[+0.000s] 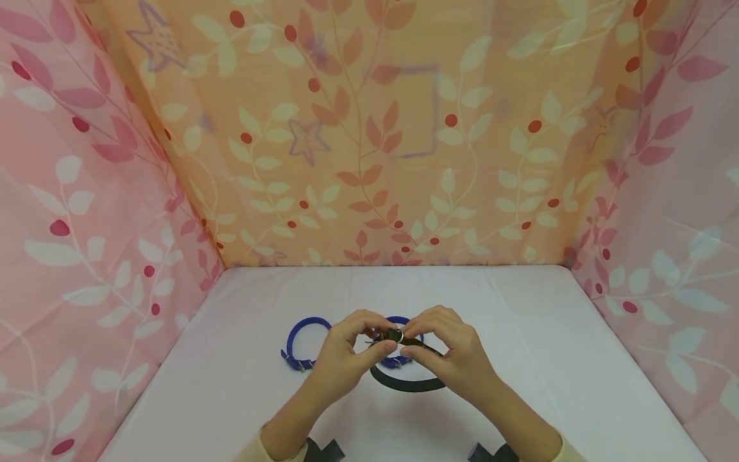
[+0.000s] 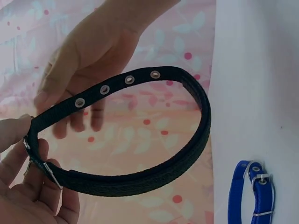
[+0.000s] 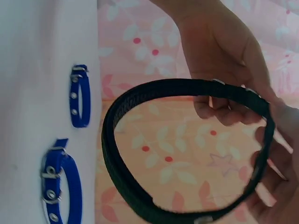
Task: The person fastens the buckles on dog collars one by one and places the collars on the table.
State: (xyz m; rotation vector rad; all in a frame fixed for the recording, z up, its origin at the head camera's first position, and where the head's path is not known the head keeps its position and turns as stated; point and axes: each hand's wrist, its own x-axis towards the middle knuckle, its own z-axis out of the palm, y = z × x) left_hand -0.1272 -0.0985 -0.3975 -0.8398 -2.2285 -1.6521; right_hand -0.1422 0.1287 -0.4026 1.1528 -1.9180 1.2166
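A dark collar, nearly black, hangs in a loop between both hands above the table. My left hand pinches its buckle end between thumb and fingers. My right hand pinches the strap just beside it. Metal eyelets run along one end of the strap in the left wrist view, and a metal loop sits by the left fingers. Whether the strap end passes through the buckle is hard to tell, since fingers cover part of it.
One blue collar lies on the white table left of the hands. Another blue collar lies behind the dark one, partly hidden by the hands. Patterned cloth walls stand at the back and both sides.
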